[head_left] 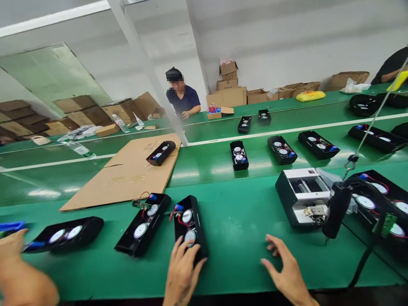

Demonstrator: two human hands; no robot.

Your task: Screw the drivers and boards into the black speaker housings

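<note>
My left hand (183,268) grips the near end of a black speaker housing (200,231), fingers over its inner side and thumb by the right edge. Two round silver speaker drivers, red wires and a blue-wrapped part show inside it. My right hand (285,272) hovers over the green bench to the right, fingers apart and holding nothing. Left of the held housing lies a second open housing (145,225), with a small circuit board hanging at its far end. A third housing (68,233) rests farther left, near a co-worker's hand (14,246).
A black electric screwdriver (334,210) hangs from a cord at the right, before a white-and-black dispenser box (302,197). Cardboard (127,170) spans bench and conveyor belt (204,159), where several housings lie. A person (185,100) sits across, with cartons (228,95) behind.
</note>
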